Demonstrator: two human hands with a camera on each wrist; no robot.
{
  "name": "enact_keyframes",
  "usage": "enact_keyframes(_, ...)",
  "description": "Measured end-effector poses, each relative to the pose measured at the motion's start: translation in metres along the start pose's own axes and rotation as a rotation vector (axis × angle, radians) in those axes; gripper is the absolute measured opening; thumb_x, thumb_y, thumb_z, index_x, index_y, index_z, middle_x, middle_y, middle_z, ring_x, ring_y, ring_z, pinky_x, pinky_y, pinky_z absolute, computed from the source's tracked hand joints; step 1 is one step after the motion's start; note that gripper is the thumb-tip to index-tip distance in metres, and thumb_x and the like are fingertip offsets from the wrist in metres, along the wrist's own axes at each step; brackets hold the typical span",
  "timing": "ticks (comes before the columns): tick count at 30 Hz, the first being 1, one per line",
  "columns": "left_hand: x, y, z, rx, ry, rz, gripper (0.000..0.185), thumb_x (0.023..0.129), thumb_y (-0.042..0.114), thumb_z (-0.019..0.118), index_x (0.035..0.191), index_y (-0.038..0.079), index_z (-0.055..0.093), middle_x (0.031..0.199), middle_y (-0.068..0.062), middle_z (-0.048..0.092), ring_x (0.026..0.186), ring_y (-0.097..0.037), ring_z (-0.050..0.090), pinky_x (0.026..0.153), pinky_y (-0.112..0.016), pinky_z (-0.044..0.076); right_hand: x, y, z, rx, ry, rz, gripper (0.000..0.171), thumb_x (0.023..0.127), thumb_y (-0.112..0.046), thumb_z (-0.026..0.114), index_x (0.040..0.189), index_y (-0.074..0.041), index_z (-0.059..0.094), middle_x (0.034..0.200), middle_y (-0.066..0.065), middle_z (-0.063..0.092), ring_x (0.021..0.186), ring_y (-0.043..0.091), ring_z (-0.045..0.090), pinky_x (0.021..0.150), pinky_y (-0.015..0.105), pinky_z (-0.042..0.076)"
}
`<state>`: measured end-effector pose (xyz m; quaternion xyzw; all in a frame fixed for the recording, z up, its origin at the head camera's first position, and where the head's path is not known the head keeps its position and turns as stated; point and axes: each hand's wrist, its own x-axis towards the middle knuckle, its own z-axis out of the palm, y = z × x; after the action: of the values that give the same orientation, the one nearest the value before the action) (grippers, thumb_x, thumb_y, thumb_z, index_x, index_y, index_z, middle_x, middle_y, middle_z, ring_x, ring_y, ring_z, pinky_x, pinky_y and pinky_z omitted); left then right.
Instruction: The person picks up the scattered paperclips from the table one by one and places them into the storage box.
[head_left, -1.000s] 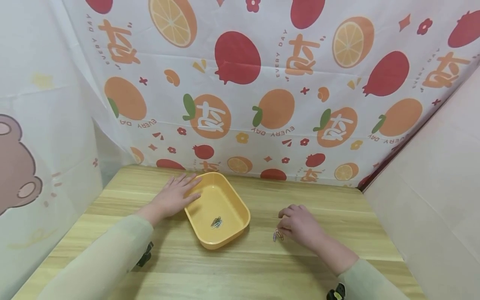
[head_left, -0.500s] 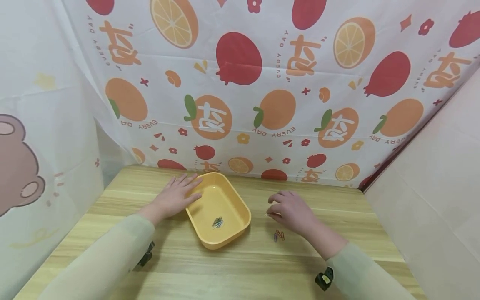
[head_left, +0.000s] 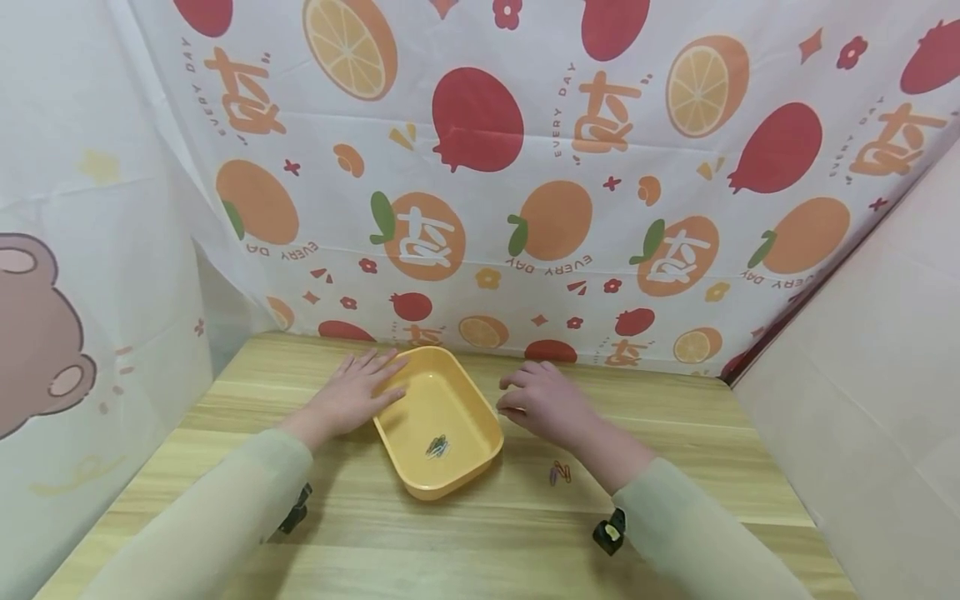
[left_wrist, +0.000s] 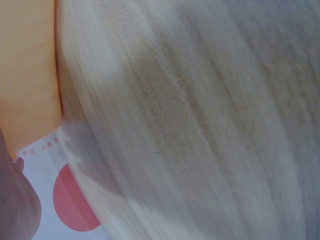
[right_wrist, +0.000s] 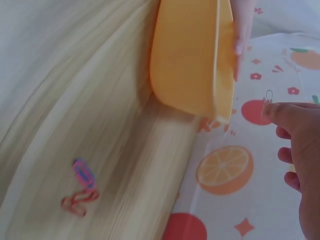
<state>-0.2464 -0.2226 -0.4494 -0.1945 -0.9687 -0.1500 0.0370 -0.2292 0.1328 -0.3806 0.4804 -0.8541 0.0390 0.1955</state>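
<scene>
A yellow plastic tray (head_left: 417,402) sits on the wooden table (head_left: 480,533), with a few paper clips (head_left: 437,446) lying in it. My left hand (head_left: 367,385) lies flat, fingers straight, against the tray's left rim. My right hand (head_left: 512,398) hovers at the tray's right rim. In the right wrist view its fingertips (right_wrist: 278,111) pinch a thin silver paper clip (right_wrist: 268,98) beside the tray (right_wrist: 190,55). Two coloured paper clips (head_left: 558,473) lie on the table under my right forearm, and the right wrist view shows these coloured clips (right_wrist: 80,189) too.
Fruit-printed cloth (head_left: 525,167) hangs close behind the table, and plain sheets close in both sides. The left wrist view is blurred, showing only table grain (left_wrist: 200,125) and the tray's orange wall (left_wrist: 27,75).
My right hand has lifted off the table near the coloured clips and moved left and back to the tray's right rim, a clip pinched in it. The left hand has stayed put.
</scene>
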Motion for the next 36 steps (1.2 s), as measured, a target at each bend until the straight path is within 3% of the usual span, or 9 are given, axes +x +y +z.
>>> enact_keyframes(10, -0.001, -0.004, -0.001, 0.000, -0.018, -0.015, 0.067, 0.101, 0.059, 0.039, 0.158, 0.023, 0.030, 0.164, -0.005, 0.021, 0.150, -0.041, 0.011, 0.119, -0.060, -0.002, 0.030, -0.017, 0.014, 0.034, -0.052, -0.038, 0.008, 0.088, -0.026, 0.078, 0.095, -0.026, 0.081, 0.107, -0.002, 0.071, 0.102, 0.019, 0.061, 0.086, 0.036, 0.048)
enact_keyframes(18, -0.002, -0.005, -0.001, 0.006, -0.026, -0.024, 0.071, 0.100, 0.064, 0.035, 0.157, 0.022, 0.031, 0.164, -0.006, 0.019, 0.150, -0.041, 0.010, 0.119, -0.060, -0.002, 0.049, -0.035, 0.030, -0.045, -0.198, -0.074, 0.008, 0.092, -0.032, 0.072, 0.096, -0.032, 0.080, 0.106, -0.011, 0.067, 0.100, 0.013, 0.058, 0.086, 0.032, 0.048)
enact_keyframes(26, -0.001, -0.002, 0.000, 0.001, -0.027, -0.024, 0.070, 0.100, 0.064, 0.036, 0.157, 0.023, 0.031, 0.164, -0.006, 0.021, 0.150, -0.041, 0.010, 0.118, -0.061, -0.002, 0.058, -0.047, 0.055, -0.095, -0.308, -0.113, 0.010, 0.092, -0.029, 0.071, 0.094, -0.035, 0.079, 0.099, -0.014, 0.063, 0.093, 0.010, 0.052, 0.077, 0.026, 0.042)
enact_keyframes(36, 0.002, 0.001, 0.001, 0.004, -0.037, -0.024, 0.065, 0.102, 0.055, 0.044, 0.157, 0.023, 0.031, 0.164, -0.006, 0.021, 0.150, -0.041, 0.010, 0.118, -0.062, -0.001, 0.064, -0.051, 0.071, -0.082, -0.357, -0.086, 0.007, 0.091, -0.030, 0.072, 0.088, -0.034, 0.077, 0.091, -0.014, 0.058, 0.085, 0.011, 0.048, 0.074, 0.027, 0.041)
